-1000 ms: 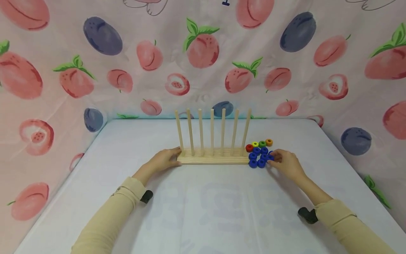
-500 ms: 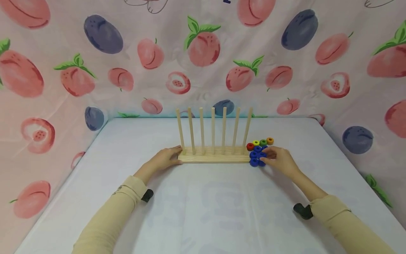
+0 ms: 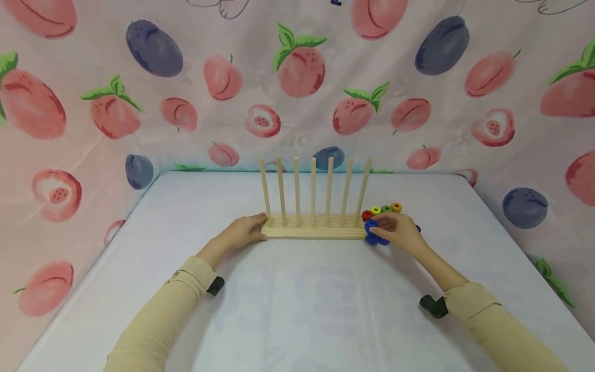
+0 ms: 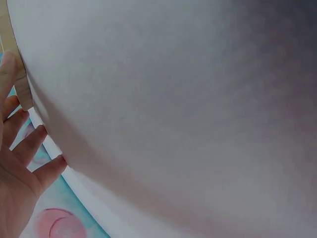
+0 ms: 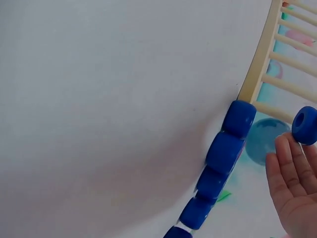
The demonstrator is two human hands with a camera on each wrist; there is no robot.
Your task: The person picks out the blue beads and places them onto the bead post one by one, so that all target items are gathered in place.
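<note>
A wooden peg rack (image 3: 313, 231) with a row of upright bare pegs stands in the middle of the table. My left hand (image 3: 240, 232) grips its left end, thumb at the front and fingers behind; the left wrist view shows the fingertips by the base's corner (image 4: 22, 89). With its fingertips, my right hand (image 3: 401, 233) pinches a blue ring bead (image 3: 371, 227) beside the rack's right end. In the right wrist view, that bead (image 5: 305, 125) is lifted above the others, thumb out of sight. Several blue beads (image 5: 225, 151) lie on the table below, partly hidden by the hand in the head view.
Behind the right hand lie a red bead (image 3: 366, 215), a yellow bead (image 3: 376, 211), a green bead (image 3: 386, 209) and an orange bead (image 3: 396, 207). A fruit-print cloth (image 3: 297, 119) hangs behind the white table (image 3: 316, 310).
My right hand has moved left across the blue beads towards the rack, and a blue bead now sits raised in its fingertips. The left hand keeps its place on the rack.
</note>
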